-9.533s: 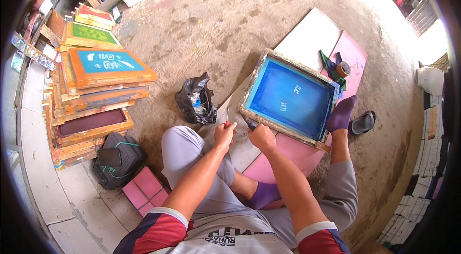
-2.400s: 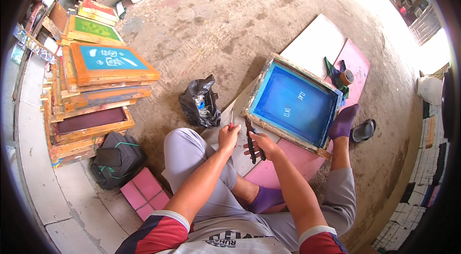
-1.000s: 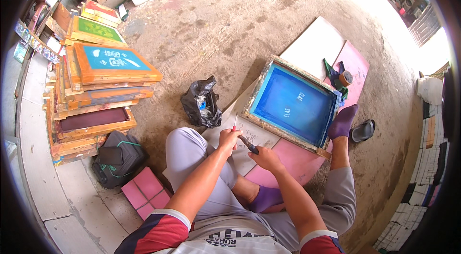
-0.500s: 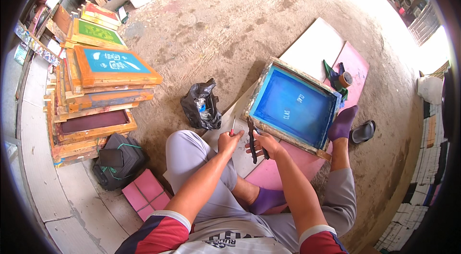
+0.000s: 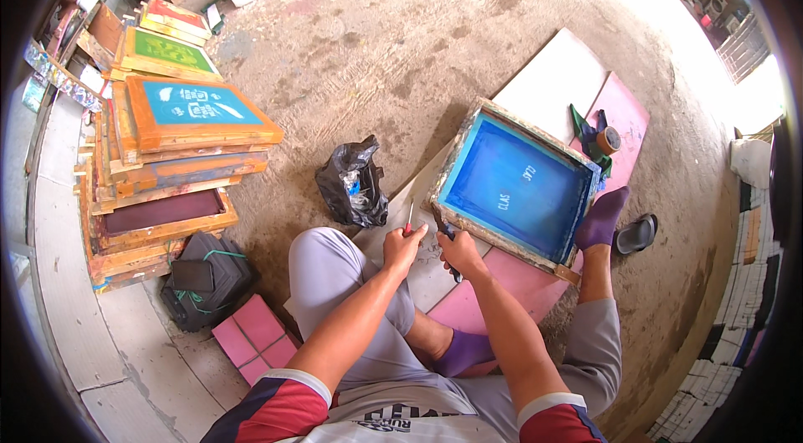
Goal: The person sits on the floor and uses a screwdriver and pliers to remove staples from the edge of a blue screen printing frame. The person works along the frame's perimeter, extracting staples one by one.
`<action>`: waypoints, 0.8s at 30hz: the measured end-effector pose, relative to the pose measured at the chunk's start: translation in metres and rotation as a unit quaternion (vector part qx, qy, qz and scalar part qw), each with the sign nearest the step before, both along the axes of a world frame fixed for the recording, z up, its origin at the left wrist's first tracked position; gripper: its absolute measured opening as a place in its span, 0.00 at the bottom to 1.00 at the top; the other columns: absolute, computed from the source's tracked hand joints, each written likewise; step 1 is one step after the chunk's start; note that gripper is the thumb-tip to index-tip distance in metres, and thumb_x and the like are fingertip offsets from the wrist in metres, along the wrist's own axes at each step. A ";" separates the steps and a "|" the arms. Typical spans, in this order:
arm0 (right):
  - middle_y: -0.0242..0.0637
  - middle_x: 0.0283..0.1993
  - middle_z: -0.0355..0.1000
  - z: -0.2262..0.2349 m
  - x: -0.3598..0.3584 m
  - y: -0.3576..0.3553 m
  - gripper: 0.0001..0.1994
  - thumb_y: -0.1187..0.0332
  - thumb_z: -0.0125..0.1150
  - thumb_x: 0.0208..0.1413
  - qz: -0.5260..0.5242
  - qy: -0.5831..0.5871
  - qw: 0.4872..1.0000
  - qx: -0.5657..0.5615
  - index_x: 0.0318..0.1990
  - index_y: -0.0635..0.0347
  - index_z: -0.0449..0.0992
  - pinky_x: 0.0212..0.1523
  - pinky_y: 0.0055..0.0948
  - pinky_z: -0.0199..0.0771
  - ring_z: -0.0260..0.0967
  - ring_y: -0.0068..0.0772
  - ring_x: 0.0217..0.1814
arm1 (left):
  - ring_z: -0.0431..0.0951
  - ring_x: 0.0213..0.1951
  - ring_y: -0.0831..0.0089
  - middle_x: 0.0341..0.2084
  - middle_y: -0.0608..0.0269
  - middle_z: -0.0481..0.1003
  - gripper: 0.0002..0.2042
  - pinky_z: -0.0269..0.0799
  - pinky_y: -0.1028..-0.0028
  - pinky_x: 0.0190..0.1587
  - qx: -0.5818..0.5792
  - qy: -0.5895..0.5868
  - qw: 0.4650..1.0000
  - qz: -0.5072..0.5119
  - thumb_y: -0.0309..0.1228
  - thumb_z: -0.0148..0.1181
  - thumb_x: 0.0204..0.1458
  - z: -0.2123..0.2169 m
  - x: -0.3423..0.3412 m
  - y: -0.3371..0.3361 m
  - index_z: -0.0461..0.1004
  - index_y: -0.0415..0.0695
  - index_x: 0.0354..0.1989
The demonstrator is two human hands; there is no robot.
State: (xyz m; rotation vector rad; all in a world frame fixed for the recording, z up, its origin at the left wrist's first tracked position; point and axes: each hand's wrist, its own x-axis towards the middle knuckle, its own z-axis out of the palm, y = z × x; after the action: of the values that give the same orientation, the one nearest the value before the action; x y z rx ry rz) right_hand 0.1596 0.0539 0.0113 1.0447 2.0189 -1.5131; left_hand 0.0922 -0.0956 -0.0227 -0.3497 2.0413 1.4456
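My left hand [image 5: 401, 250] is closed on a slim red-handled screwdriver [image 5: 408, 228], its thin metal shaft pointing away from me. Beside it, my right hand [image 5: 462, 253] grips dark pliers [image 5: 440, 224]; the jaws point forward and a black handle end shows below the fist. The two tools are apart. Just beyond my right hand lies a wooden-framed printing screen [image 5: 443, 200] with blue mesh and pale lettering. It rests tilted across white and pink boards.
A black plastic bag [image 5: 351, 184] stands ahead of my left hand. Stacked wooden screen frames [image 5: 167, 150] rise at the left, with a dark bag [image 5: 209, 280] and pink block [image 5: 253, 339] nearer. A dark cloth and small round container [image 5: 609, 139] lie past the blue screen; a sandal [image 5: 636, 234] sits right.
My right hand's fingers have closed round the pliers, and the handles, spread apart before, have come together. My left hand keeps its hold on the screwdriver.
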 end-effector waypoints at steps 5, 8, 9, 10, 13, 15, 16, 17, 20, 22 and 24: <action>0.47 0.28 0.79 -0.032 0.006 0.001 0.24 0.50 0.56 0.66 0.031 0.023 0.993 0.110 0.39 0.70 0.78 0.27 0.42 0.80 0.81 0.43 0.27 | 0.69 0.13 0.77 0.17 0.64 0.75 0.22 0.60 0.72 0.14 0.023 0.013 0.999 0.022 0.46 0.74 0.52 0.001 0.000 0.005 0.74 0.40 0.24; 0.56 0.36 0.81 -0.013 0.010 -0.015 0.25 0.48 0.56 0.65 0.099 0.045 0.948 0.299 0.42 0.68 0.79 0.41 0.51 0.81 0.82 0.58 0.41 | 0.68 0.12 0.77 0.17 0.64 0.74 0.22 0.59 0.72 0.12 0.039 0.004 0.999 0.032 0.46 0.74 0.53 -0.001 0.000 -0.002 0.73 0.40 0.25; 0.58 0.39 0.81 -0.005 0.008 -0.016 0.25 0.48 0.56 0.65 0.102 0.025 0.951 0.290 0.43 0.67 0.79 0.45 0.53 0.80 0.81 0.60 0.44 | 0.67 0.11 0.77 0.17 0.64 0.74 0.22 0.59 0.72 0.12 0.046 -0.002 0.998 0.036 0.46 0.73 0.53 -0.002 0.001 -0.003 0.73 0.39 0.25; 0.59 0.42 0.80 0.004 0.006 -0.016 0.24 0.48 0.56 0.65 0.105 0.005 0.954 0.282 0.45 0.66 0.79 0.48 0.55 0.79 0.80 0.62 0.47 | 0.67 0.11 0.77 0.18 0.64 0.74 0.22 0.59 0.72 0.12 0.051 0.000 0.998 0.040 0.46 0.73 0.53 -0.003 0.000 -0.004 0.73 0.39 0.26; 0.61 0.44 0.80 0.006 0.008 -0.010 0.24 0.48 0.55 0.65 0.130 -0.004 0.949 0.288 0.44 0.65 0.78 0.50 0.56 0.79 0.79 0.64 0.49 | 0.65 0.10 0.77 0.21 0.62 0.76 0.22 0.59 0.73 0.11 0.081 -0.006 0.996 0.047 0.47 0.73 0.54 -0.004 -0.002 -0.003 0.74 0.39 0.28; 0.61 0.41 0.80 0.006 0.018 -0.005 0.23 0.48 0.55 0.65 0.157 0.010 0.942 0.296 0.43 0.64 0.78 0.48 0.55 0.79 0.79 0.63 0.48 | 0.65 0.10 0.78 0.25 0.60 0.77 0.22 0.59 0.73 0.11 0.118 -0.021 0.992 0.050 0.49 0.72 0.55 -0.004 -0.003 -0.003 0.75 0.39 0.30; 0.60 0.40 0.80 0.007 0.024 -0.004 0.23 0.48 0.55 0.65 0.173 0.017 0.939 0.296 0.42 0.64 0.78 0.47 0.55 0.79 0.80 0.63 0.46 | 0.65 0.10 0.78 0.26 0.60 0.78 0.22 0.59 0.73 0.11 0.131 -0.042 0.989 0.051 0.49 0.72 0.55 -0.003 -0.004 -0.002 0.76 0.38 0.31; 0.60 0.39 0.80 0.008 0.031 -0.003 0.23 0.48 0.55 0.65 0.189 0.025 0.936 0.296 0.42 0.64 0.78 0.46 0.55 0.80 0.80 0.63 0.45 | 0.65 0.09 0.78 0.28 0.59 0.79 0.23 0.59 0.73 0.11 0.143 -0.063 0.986 0.051 0.50 0.72 0.55 -0.002 -0.006 0.000 0.77 0.38 0.32; 0.56 0.31 0.79 0.002 0.054 -0.008 0.22 0.49 0.59 0.65 0.186 0.086 0.924 0.324 0.36 0.63 0.77 0.38 0.55 0.79 0.79 0.62 0.36 | 0.65 0.11 0.78 0.34 0.60 0.80 0.21 0.59 0.74 0.12 0.166 -0.128 0.978 0.018 0.49 0.70 0.57 -0.005 -0.007 0.000 0.80 0.40 0.38; 0.56 0.31 0.79 0.006 0.064 -0.012 0.20 0.50 0.60 0.64 0.193 0.100 0.924 0.315 0.36 0.62 0.77 0.38 0.55 0.79 0.79 0.62 0.36 | 0.66 0.13 0.78 0.36 0.60 0.81 0.20 0.61 0.74 0.14 0.179 -0.164 0.970 -0.009 0.47 0.69 0.58 -0.004 -0.008 -0.002 0.81 0.40 0.43; 0.56 0.31 0.79 0.006 0.073 -0.013 0.19 0.51 0.61 0.63 0.194 0.106 0.924 0.312 0.37 0.61 0.78 0.38 0.56 0.78 0.79 0.62 0.36 | 0.66 0.13 0.78 0.37 0.63 0.80 0.15 0.62 0.75 0.15 0.172 -0.174 0.969 -0.032 0.42 0.69 0.58 -0.004 -0.008 -0.003 0.81 0.41 0.42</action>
State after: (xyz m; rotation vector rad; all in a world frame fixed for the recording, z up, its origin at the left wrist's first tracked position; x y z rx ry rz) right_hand 0.2326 0.0411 0.0169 0.6263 2.7545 -0.8151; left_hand 0.0844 -0.0990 -0.0270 -0.3585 1.4817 1.5420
